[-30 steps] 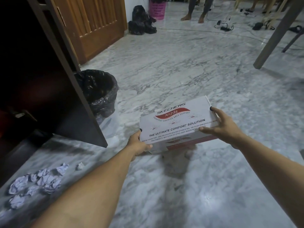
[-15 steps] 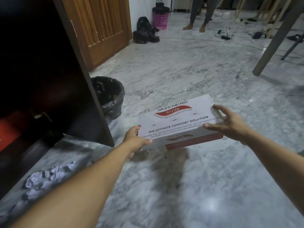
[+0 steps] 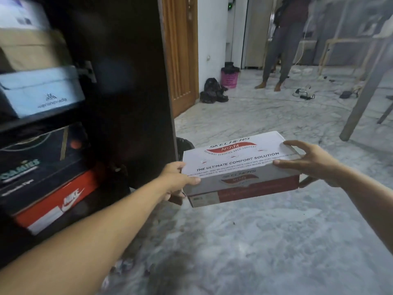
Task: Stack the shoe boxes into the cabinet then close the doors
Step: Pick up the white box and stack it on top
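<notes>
I hold a white and red Skechers shoe box level above the marble floor, my left hand gripping its left end and my right hand its right end. To the left stands the dark cabinet with its open door edge-on beside the box. Inside are stacked boxes: a red Nike box at the bottom, a black box on it, a light blue box on the shelf above, a tan box higher up.
A black-lined bin is mostly hidden behind the box and door. A wooden door, dark bags and a pink bin line the far wall. A person's legs stand beyond; a table leg slants at right.
The box has risen higher off the floor and the view has swung up and left, bringing the cabinet's stacked boxes into sight. Both hands keep their grip.
</notes>
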Available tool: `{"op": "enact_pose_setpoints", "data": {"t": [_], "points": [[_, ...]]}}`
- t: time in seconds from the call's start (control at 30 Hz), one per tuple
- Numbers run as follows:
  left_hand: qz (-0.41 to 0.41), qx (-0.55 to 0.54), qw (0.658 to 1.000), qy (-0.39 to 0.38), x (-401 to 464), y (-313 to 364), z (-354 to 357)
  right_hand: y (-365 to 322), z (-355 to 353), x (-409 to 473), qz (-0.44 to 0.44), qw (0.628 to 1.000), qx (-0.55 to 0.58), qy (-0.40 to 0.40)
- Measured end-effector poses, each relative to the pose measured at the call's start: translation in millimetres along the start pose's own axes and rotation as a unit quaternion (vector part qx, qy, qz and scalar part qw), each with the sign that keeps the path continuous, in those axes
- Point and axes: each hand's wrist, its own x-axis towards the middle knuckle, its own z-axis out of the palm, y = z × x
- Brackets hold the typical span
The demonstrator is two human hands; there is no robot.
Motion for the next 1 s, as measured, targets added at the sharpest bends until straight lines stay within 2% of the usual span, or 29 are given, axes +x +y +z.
{"op": "enact_pose_setpoints", "data": {"t": [0.3, 0.57, 0.9, 1.0], "points": [[0.042, 0.013, 0.994, 0.097, -104.4, 53.9, -99.4, -115.8, 17.9, -73.0, -0.072, 0.997, -0.007, -0.034], [0.074, 0.005, 0.978, 0.193, -179.1, 97.8, -198.9, -226.4, 62.9, -90.5, -0.148, 0.986, 0.002, -0.081], [0.14, 0.032, 0.914, 0.378, -273.8, 192.1, -310.0, -390.7, 101.8, -83.8, -0.273, 0.949, 0.04, -0.15], [0.152, 0.027, 0.899, 0.41, -293.5, 224.5, -329.3, -432.8, 103.7, -83.5, -0.304, 0.937, 0.05, -0.165]]}}
